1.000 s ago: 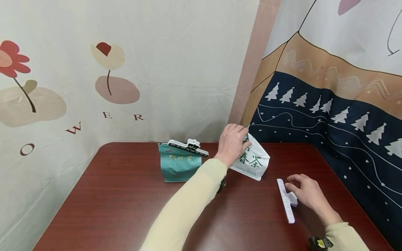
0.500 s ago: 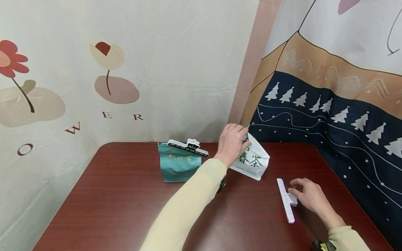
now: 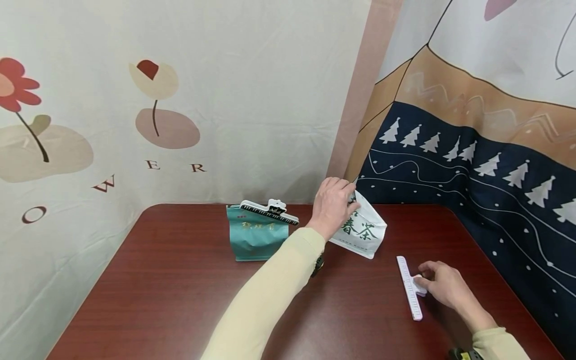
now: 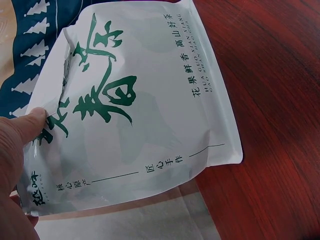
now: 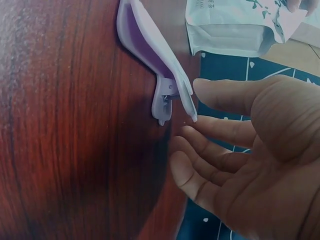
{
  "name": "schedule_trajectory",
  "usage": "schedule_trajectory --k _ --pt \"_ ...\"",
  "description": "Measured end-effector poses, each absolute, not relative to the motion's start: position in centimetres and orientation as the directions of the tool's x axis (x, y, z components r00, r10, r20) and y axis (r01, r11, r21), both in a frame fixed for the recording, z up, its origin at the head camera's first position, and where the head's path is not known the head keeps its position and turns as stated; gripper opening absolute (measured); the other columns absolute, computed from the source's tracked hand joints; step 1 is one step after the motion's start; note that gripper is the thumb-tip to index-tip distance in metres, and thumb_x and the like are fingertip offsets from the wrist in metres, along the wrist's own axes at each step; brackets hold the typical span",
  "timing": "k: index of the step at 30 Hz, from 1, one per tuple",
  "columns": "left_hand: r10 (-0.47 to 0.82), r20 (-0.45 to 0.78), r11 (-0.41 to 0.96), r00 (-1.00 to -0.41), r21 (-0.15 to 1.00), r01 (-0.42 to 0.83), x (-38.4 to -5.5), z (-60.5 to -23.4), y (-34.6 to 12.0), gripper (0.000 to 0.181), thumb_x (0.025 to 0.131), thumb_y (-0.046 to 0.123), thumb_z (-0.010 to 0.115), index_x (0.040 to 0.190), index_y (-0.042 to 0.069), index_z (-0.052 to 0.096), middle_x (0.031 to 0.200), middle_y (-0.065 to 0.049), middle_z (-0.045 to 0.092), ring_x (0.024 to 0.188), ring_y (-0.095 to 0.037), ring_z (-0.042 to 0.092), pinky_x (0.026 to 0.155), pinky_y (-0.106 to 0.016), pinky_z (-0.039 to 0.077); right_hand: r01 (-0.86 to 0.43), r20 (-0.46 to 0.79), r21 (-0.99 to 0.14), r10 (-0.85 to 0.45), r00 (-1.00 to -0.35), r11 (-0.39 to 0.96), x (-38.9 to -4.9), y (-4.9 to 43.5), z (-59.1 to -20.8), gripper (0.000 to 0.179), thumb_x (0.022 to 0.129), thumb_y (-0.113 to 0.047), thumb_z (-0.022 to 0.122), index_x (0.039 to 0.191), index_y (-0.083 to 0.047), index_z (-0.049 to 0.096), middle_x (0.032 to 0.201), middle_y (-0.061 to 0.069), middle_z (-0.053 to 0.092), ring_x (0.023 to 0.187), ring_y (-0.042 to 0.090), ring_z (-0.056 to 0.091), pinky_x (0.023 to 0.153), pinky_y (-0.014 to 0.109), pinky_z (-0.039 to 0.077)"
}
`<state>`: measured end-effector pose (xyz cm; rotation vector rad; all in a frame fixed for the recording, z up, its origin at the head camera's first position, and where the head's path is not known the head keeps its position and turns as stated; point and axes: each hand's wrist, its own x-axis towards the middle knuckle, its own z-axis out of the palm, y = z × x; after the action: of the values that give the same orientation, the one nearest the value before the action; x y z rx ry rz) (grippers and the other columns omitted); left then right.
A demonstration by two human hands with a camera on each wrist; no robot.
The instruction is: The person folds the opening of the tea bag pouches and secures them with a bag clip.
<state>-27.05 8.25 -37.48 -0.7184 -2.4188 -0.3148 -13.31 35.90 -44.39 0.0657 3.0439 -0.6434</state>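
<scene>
My left hand (image 3: 332,205) grips the folded upper part of a white tea bag (image 3: 363,231) with green lettering, at the table's back right. In the left wrist view the thumb (image 4: 31,125) presses on the bag's front, while the other fingers are mostly hidden behind it. A pale lilac bag clip (image 3: 408,290) lies on the table at the right. Beside its handle is my right hand (image 3: 445,285), fingers loosely bent. The right wrist view puts the thumb tip at the handle of the clip (image 5: 155,45); whether they touch, I cannot tell. No fingers wrap round it.
Left of my left forearm a teal bag (image 3: 257,241) stands upright, with a black-and-white clip (image 3: 272,212) across its top. The dark red table (image 3: 171,290) backs onto a printed curtain (image 3: 252,100). A navy tree-patterned cloth (image 3: 495,200) hangs along the right edge.
My right hand has shifted slightly nearer and to the right, from the clip's upper end to its handle. The left hand and the white tea bag have stayed put.
</scene>
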Motion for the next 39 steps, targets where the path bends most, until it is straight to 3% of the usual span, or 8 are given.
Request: schedule_trajectory --k 8,20,31,39 --pt "0.419 0.597 0.832 -0.684 0.049 0.553 -27.06 -37.55 8.19 0.047 0.091 0.045 0.078 0.130 0.019 0.073 0.122 0.006 0.073 0.117 -0.012 0.061 0.109 -0.026 0.041 0.083 -0.101 -0.402 0.046 -0.994 0.912 -13.15 35.95 -44.69 0.030 0.086 -0.017 0.079 0.102 0.006 0.067 0.088 0.013 0.068 0.080 0.025 0.060 0.068 0.038 0.048" --pt "0.417 0.614 0.828 -0.670 0.048 0.558 -27.13 -37.68 8.17 0.047 0.090 0.045 0.079 0.129 0.019 0.074 0.121 0.006 0.074 0.116 -0.012 0.061 0.107 -0.027 0.042 0.084 -0.106 -0.402 0.044 -0.993 0.912 -12.72 35.88 -45.06 0.022 0.089 -0.020 0.076 0.085 -0.004 0.062 0.072 0.004 0.053 0.068 0.020 0.047 0.061 0.034 0.037" --pt "0.417 0.622 0.825 -0.663 0.047 0.563 -27.10 -37.53 8.23 0.047 0.090 0.044 0.080 0.128 0.017 0.075 0.120 0.005 0.074 0.115 -0.013 0.062 0.107 -0.026 0.042 0.077 -0.095 -0.423 0.040 -0.995 0.903 -12.88 35.68 -44.69 0.018 0.091 -0.016 0.072 0.090 -0.005 0.058 0.074 0.005 0.052 0.069 0.021 0.048 0.061 0.033 0.036" --pt "0.417 0.611 0.827 -0.673 0.053 0.560 -27.07 -37.49 8.27 0.047 0.090 0.044 0.080 0.129 0.018 0.074 0.121 0.005 0.074 0.116 -0.013 0.061 0.107 -0.026 0.042 0.112 -0.137 -0.510 0.048 -0.989 0.853 -12.90 35.33 -44.34 0.014 0.095 -0.011 0.069 0.095 -0.003 0.058 0.073 0.004 0.060 0.062 0.015 0.062 0.056 0.033 0.051"
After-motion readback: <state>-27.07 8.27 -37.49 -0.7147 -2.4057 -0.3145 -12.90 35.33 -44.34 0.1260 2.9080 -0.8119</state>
